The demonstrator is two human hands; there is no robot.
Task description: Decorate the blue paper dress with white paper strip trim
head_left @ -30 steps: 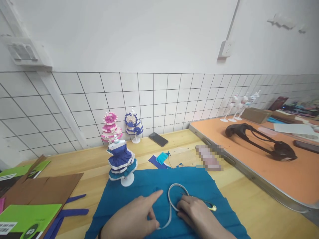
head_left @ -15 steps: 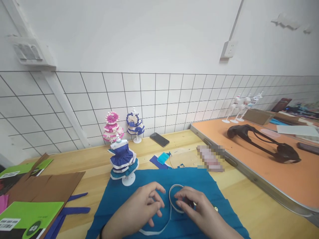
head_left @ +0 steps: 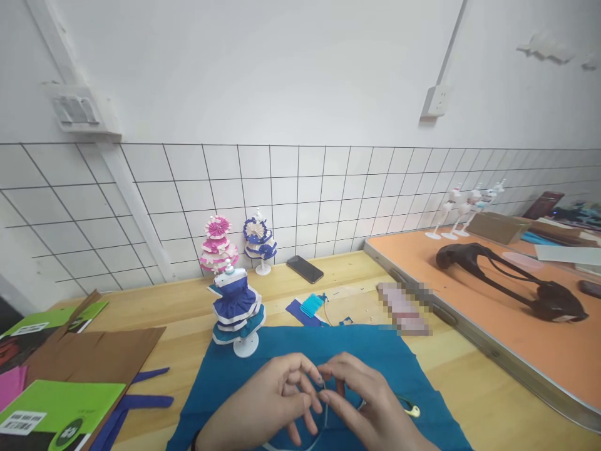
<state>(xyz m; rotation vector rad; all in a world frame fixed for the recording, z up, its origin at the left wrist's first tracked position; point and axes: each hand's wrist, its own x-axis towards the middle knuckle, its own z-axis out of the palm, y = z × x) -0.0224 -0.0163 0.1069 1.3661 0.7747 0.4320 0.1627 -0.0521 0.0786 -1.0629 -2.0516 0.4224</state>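
A thin pale ribbon (head_left: 325, 410) hangs in a curve between my two hands, above a teal cloth (head_left: 357, 338) spread on the table. My right hand (head_left: 364, 398) pinches the ribbon between thumb and fingertips; its coil is mostly hidden behind that hand. My left hand (head_left: 282, 401) is beside it, fingers half curled and apart, with the index fingertip at the ribbon's upper part. Just right of my right hand lies a small yellow-ended thing (head_left: 413, 411), partly covered. On the cloth's far left edge stands a mini dress form in a blue and teal ruffled dress (head_left: 237, 307).
Behind are a pink dressed form (head_left: 219, 244), another blue one (head_left: 260, 238) and a phone (head_left: 305, 269). Fabric scraps (head_left: 305, 310) lie beyond the cloth. Brown card (head_left: 101, 351) and green packs (head_left: 61, 407) fill the left. A black headset-like frame (head_left: 511, 282) rests on the orange table (head_left: 483, 313).
My right hand has moved left until its fingertips nearly meet those of my left hand. The ribbon coil, visible before, is now largely hidden. The view has shifted slightly.
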